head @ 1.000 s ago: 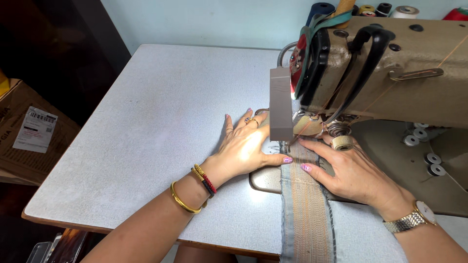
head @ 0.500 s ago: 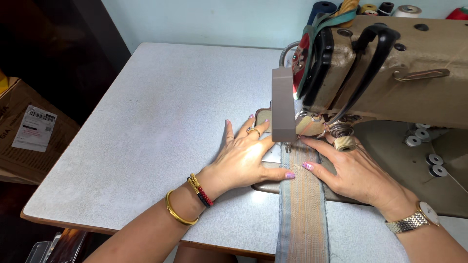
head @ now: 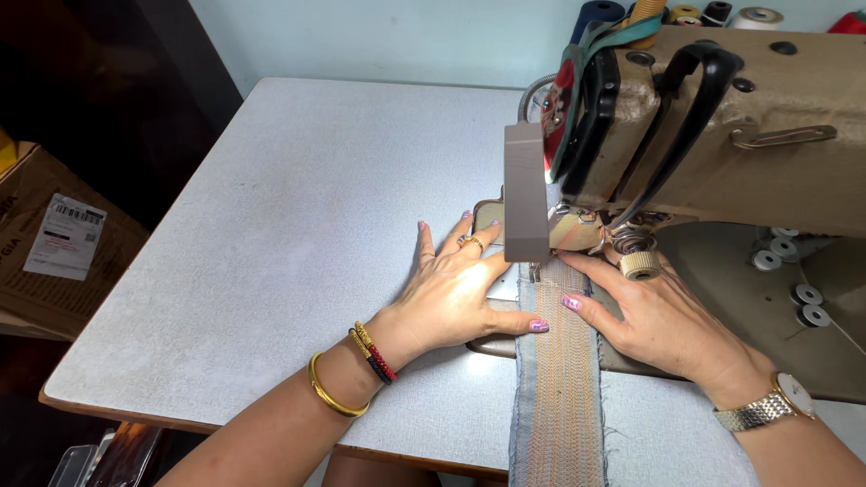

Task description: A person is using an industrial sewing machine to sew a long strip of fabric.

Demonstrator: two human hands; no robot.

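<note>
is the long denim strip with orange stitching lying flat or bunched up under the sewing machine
Flat. The long denim strip with orange stitching lies spread on the grey table, running straight under the beige sewing machine, left hand and right hand flanking it.

My left hand lies flat, fingers spread toward twelve o'clock. My right hand lies flat too, fingers pointing to ten o'clock.

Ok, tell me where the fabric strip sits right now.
In the head view, the fabric strip lies lower centre-right on the table, running from the near edge up under the sewing machine, between the left hand and right hand.
</note>
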